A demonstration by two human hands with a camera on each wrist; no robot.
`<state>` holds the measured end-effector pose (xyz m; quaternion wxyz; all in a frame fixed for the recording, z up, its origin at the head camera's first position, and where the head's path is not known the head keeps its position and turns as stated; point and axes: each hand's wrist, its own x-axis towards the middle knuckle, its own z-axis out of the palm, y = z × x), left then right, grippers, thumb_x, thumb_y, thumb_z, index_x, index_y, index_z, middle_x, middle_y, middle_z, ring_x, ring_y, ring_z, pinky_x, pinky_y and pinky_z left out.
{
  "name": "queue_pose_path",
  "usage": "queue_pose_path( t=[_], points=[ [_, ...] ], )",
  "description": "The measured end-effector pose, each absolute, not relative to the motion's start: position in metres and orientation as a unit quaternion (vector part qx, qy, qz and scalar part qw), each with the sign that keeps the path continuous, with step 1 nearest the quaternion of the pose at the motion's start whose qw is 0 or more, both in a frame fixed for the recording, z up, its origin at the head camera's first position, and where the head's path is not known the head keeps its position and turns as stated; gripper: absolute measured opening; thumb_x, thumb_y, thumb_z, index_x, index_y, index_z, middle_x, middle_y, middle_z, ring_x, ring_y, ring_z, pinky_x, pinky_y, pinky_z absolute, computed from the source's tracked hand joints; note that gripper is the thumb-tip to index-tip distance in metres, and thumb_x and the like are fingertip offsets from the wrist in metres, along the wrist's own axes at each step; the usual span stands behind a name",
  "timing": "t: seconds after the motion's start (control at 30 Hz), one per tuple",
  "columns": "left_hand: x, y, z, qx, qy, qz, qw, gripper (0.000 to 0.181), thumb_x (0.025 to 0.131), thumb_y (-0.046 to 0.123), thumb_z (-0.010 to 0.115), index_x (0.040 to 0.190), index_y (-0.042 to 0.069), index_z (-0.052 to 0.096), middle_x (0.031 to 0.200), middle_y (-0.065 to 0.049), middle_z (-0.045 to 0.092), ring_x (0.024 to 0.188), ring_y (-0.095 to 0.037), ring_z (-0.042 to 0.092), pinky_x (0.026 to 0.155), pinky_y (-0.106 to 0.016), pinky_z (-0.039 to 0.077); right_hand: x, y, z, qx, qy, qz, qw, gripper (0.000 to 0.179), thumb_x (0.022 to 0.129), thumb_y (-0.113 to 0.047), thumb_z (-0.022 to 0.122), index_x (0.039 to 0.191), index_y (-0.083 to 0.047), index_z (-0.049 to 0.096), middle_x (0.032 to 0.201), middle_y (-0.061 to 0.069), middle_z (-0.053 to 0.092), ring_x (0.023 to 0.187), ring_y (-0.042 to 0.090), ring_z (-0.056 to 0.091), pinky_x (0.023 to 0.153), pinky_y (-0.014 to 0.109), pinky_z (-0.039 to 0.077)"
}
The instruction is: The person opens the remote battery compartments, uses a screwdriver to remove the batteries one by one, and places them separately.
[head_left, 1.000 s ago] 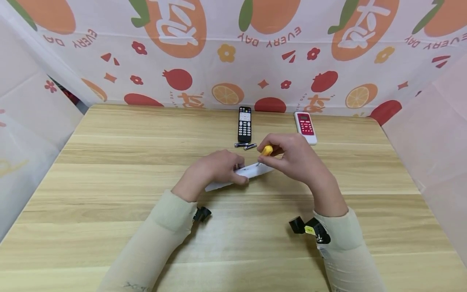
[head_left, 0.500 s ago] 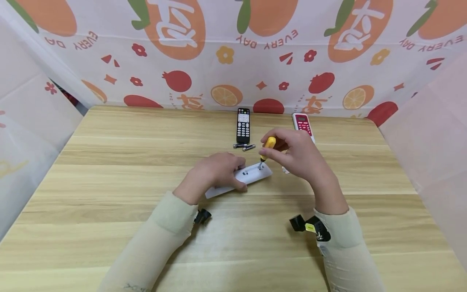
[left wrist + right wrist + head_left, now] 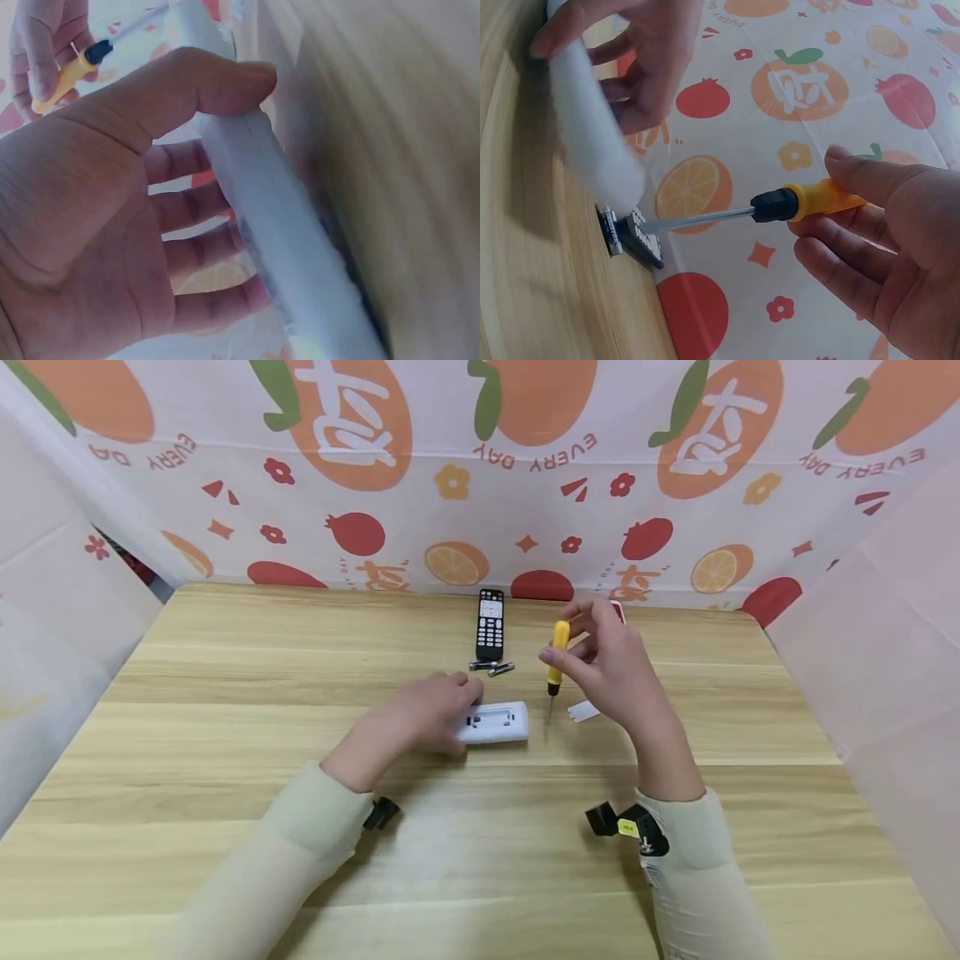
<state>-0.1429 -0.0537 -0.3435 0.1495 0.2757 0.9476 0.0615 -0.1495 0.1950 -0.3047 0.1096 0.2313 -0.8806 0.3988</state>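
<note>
My left hand (image 3: 427, 714) grips a white remote control (image 3: 517, 723) by its left part, thumb on the near long edge and fingers on the far one. Its back faces up, and an open battery compartment shows in it. My right hand (image 3: 618, 664) pinches a yellow screwdriver (image 3: 558, 647) by the handle, shaft pointing down, its tip just right of the remote and apart from it. In the right wrist view, the black collar (image 3: 774, 205) and metal shaft of the screwdriver show plainly. Beneath the right hand lies a small white battery cover (image 3: 583, 711), partly hidden.
A black remote control (image 3: 491, 627) lies at the back of the wooden table (image 3: 225, 827), with two batteries (image 3: 491, 667) at its near end. Behind the right hand, a red-and-white remote (image 3: 618, 610) is mostly hidden. A fruit-print cloth (image 3: 465, 510) hangs along the far edge.
My right hand has lifted the screwdriver off the white remote and stood it more upright. My left hand has shifted left with the remote and turned it nearly level, bringing its compartment into view.
</note>
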Motion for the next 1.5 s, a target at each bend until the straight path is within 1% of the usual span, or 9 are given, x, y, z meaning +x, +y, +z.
queue_pose_path(
  t=[0.2, 0.37, 0.47, 0.6, 0.83, 0.93, 1.03, 1.23, 1.5],
  points=[
    [-0.149, -0.082, -0.338, 0.304, 0.951, 0.033, 0.052, 0.061, 0.067, 0.013, 0.089, 0.118, 0.016, 0.054, 0.117, -0.01, 0.058, 0.106, -0.032, 0.053, 0.083, -0.049, 0.052, -0.153, 0.201, -0.306, 0.211, -0.884, 0.403, 0.112, 0.043, 0.089, -0.027, 0.077, 0.123, -0.013, 0.057, 0.104, 0.002, 0.068, 0.071, 0.013, 0.066, 0.066, 0.031, 0.056],
    [-0.168, -0.11, -0.34, 0.319, 0.947, 0.014, -0.014, 0.053, 0.071, 0.0, 0.083, 0.112, 0.018, 0.057, 0.118, -0.012, 0.057, 0.113, -0.037, 0.05, 0.092, -0.062, 0.045, -0.156, 0.204, -0.306, 0.219, -0.878, 0.406, 0.124, 0.037, 0.091, -0.025, 0.073, 0.124, -0.012, 0.059, 0.101, 0.003, 0.068, 0.071, 0.013, 0.065, 0.062, 0.032, 0.055],
    [-0.185, -0.124, -0.344, 0.319, 0.947, 0.002, -0.027, 0.048, 0.075, -0.006, 0.079, 0.11, 0.021, 0.058, 0.12, -0.011, 0.055, 0.118, -0.037, 0.046, 0.098, -0.07, 0.037, -0.158, 0.207, -0.307, 0.216, -0.878, 0.408, 0.126, 0.035, 0.092, -0.023, 0.072, 0.123, -0.012, 0.06, 0.099, 0.003, 0.068, 0.072, 0.013, 0.065, 0.062, 0.033, 0.055],
    [-0.207, -0.137, -0.345, 0.327, 0.944, -0.013, -0.035, 0.049, 0.076, -0.007, 0.079, 0.112, 0.021, 0.06, 0.124, -0.012, 0.054, 0.123, -0.036, 0.044, 0.102, -0.074, 0.03, -0.159, 0.209, -0.307, 0.204, -0.882, 0.406, 0.125, 0.034, 0.093, -0.023, 0.071, 0.123, -0.013, 0.06, 0.098, 0.003, 0.067, 0.073, 0.015, 0.064, 0.062, 0.034, 0.055],
    [-0.226, -0.147, -0.343, 0.329, 0.94, -0.084, -0.021, 0.053, 0.082, -0.009, 0.075, 0.123, 0.02, 0.06, 0.134, -0.012, 0.051, 0.132, -0.036, 0.04, 0.1, -0.08, 0.024, -0.159, 0.207, -0.306, 0.195, -0.884, 0.411, 0.112, 0.036, 0.092, -0.024, 0.072, 0.125, -0.014, 0.06, 0.101, 0.003, 0.066, 0.075, 0.017, 0.063, 0.062, 0.034, 0.056],
    [-0.229, -0.15, -0.344, 0.326, 0.939, -0.112, -0.011, 0.056, 0.08, -0.008, 0.078, 0.125, 0.021, 0.06, 0.136, -0.012, 0.05, 0.131, -0.037, 0.039, 0.098, -0.08, 0.027, -0.159, 0.206, -0.306, 0.192, -0.884, 0.412, 0.109, 0.036, 0.092, -0.024, 0.072, 0.125, -0.014, 0.06, 0.102, 0.003, 0.066, 0.076, 0.017, 0.062, 0.063, 0.033, 0.056],
    [-0.233, -0.153, -0.347, 0.325, 0.938, -0.121, 0.001, 0.057, 0.078, -0.008, 0.078, 0.123, 0.022, 0.061, 0.134, -0.011, 0.051, 0.128, -0.041, 0.04, 0.095, -0.077, 0.035, -0.159, 0.206, -0.306, 0.188, -0.886, 0.411, 0.105, 0.037, 0.092, -0.025, 0.072, 0.125, -0.015, 0.06, 0.102, 0.003, 0.066, 0.076, 0.017, 0.062, 0.063, 0.033, 0.056],
    [-0.24, -0.164, -0.356, 0.345, 0.932, -0.113, -0.005, 0.057, 0.075, -0.007, 0.082, 0.121, 0.019, 0.059, 0.129, -0.013, 0.053, 0.119, -0.044, 0.045, 0.087, -0.062, 0.051, -0.159, 0.207, -0.305, 0.186, -0.888, 0.407, 0.103, 0.037, 0.092, -0.027, 0.072, 0.125, -0.015, 0.06, 0.103, 0.003, 0.066, 0.077, 0.017, 0.063, 0.064, 0.034, 0.055],
    [-0.24, -0.178, -0.367, 0.381, 0.922, -0.053, -0.032, 0.066, 0.068, -0.006, 0.086, 0.119, 0.017, 0.051, 0.125, -0.013, 0.052, 0.118, -0.035, 0.047, 0.087, -0.048, 0.054, -0.16, 0.209, -0.308, 0.191, -0.889, 0.403, 0.106, 0.036, 0.092, -0.025, 0.072, 0.124, -0.014, 0.06, 0.102, 0.003, 0.066, 0.075, 0.016, 0.063, 0.064, 0.033, 0.055]
  ],
)
